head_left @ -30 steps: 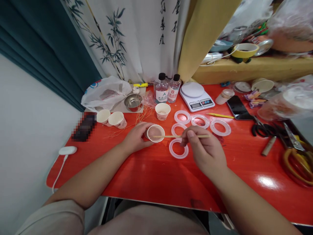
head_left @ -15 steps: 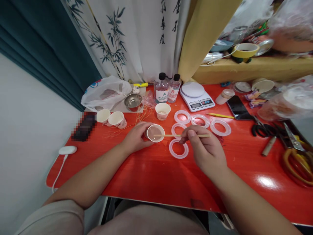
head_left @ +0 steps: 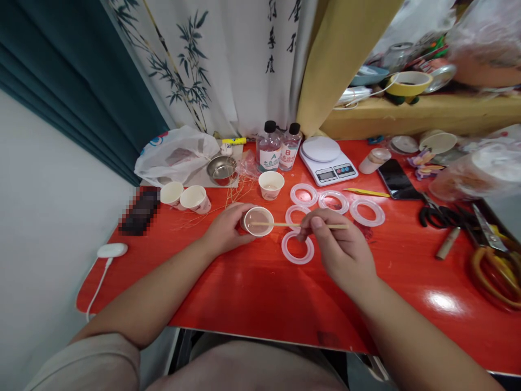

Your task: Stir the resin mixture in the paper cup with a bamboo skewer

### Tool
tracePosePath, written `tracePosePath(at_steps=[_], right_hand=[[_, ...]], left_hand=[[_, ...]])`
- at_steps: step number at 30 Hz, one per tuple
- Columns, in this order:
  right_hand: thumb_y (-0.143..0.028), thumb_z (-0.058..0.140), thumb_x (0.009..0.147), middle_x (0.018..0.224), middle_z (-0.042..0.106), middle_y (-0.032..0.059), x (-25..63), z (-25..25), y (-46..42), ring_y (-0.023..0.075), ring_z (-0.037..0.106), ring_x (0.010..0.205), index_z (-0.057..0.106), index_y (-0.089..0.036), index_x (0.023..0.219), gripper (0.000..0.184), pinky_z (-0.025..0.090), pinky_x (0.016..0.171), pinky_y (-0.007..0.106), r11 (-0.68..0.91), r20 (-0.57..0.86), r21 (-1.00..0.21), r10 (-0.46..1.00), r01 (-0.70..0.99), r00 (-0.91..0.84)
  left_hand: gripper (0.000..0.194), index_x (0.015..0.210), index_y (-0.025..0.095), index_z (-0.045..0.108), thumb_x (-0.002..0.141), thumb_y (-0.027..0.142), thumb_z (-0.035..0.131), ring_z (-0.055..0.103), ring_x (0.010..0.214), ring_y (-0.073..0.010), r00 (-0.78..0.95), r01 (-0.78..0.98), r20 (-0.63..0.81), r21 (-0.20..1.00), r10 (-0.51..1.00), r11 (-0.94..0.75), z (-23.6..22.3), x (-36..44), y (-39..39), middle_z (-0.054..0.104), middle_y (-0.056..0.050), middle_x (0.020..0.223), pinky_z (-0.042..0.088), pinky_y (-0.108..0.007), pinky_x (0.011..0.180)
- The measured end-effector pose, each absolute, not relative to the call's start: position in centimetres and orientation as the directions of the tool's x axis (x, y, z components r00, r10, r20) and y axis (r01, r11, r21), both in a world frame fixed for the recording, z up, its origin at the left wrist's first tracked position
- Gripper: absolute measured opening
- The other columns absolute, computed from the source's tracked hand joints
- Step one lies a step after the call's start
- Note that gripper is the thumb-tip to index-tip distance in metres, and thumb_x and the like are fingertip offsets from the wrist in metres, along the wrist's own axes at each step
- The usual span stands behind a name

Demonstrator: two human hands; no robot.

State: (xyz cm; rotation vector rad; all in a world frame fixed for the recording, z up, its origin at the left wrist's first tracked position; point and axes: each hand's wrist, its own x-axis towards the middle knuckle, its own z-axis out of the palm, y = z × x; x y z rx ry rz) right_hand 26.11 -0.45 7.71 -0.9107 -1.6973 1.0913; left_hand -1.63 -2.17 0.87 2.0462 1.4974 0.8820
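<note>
My left hand is wrapped round a paper cup, tilted a little toward me, with clear liquid inside. Between the thumb and fingers of my right hand is a thin wooden stick; its left end dips into the liquid. Below and beside my right fingers lie several pinkish ring-shaped silicone molds, the nearest ring mold partly behind the fingertips. Another paper cup stands just beyond the held one. Two bottles, bottle A and bottle B, stand at the back.
A digital scale sits behind the molds. On the right are a yellow pen-like tool, a phone, and scissors. Two paper cups, a metal bowl, and a plastic bag occupy the back left.
The stick's tip has shifted slightly left inside the cup, and my right hand has moved a little left with it. My left hand and the cup stay put.
</note>
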Motion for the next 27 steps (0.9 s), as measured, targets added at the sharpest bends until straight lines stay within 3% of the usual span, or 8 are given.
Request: tracePosePath(at_steps=[13,20,24,27], right_hand=[[-0.044,0.052,0.109,0.078,0.067,0.0031,26.19,7.65,-0.4,0.02,0.064,0.076,0.065,-0.023,0.085,0.035,0.05,0.074,0.036,0.337,0.288,-0.936,0.899,0.102,-0.33],[-0.045,0.054,0.108,0.082,0.066,0.0028,26.58,7.98,-0.23,0.0196,0.065,0.077,0.067,-0.024,0.092,0.03,0.053,0.074,0.037,0.305,0.3,-0.952,0.915,-0.024,-0.269],[-0.043,0.054,0.109,0.08,0.066,0.0034,26.52,8.04,-0.07,0.0182,0.062,0.076,0.067,-0.022,0.086,0.034,0.049,0.072,0.035,0.422,0.365,-0.902,0.861,0.096,-0.356],[-0.047,0.058,0.106,0.075,0.064,0.0018,26.05,7.28,0.47,0.0165,0.062,0.068,0.066,-0.021,0.083,0.036,0.049,0.067,0.033,0.275,0.25,-0.961,0.911,0.03,-0.329]], left_hand=[[0.064,0.131,0.027,0.063,0.072,0.023,0.088,0.069,0.117,-0.0305,0.198,0.668,0.227,0.68,0.953,-0.301,0.64,-1.65,-2.19,0.072,-0.009,0.127,0.057,-0.048,0.102],[0.065,0.131,0.025,0.062,0.073,0.028,0.09,0.069,0.117,-0.0309,0.195,0.672,0.223,0.679,0.955,-0.296,0.72,-1.69,-2.1,0.072,-0.01,0.127,0.056,-0.048,0.101],[0.064,0.131,0.025,0.063,0.073,0.032,0.09,0.07,0.116,-0.031,0.194,0.68,0.223,0.671,0.955,-0.294,0.73,-1.79,-2.17,0.073,-0.01,0.126,0.057,-0.047,0.1],[0.062,0.131,0.025,0.063,0.075,0.034,0.089,0.07,0.116,-0.0312,0.193,0.682,0.23,0.668,0.954,-0.299,0.79,-1.77,-2.26,0.073,-0.01,0.126,0.057,-0.047,0.1]])
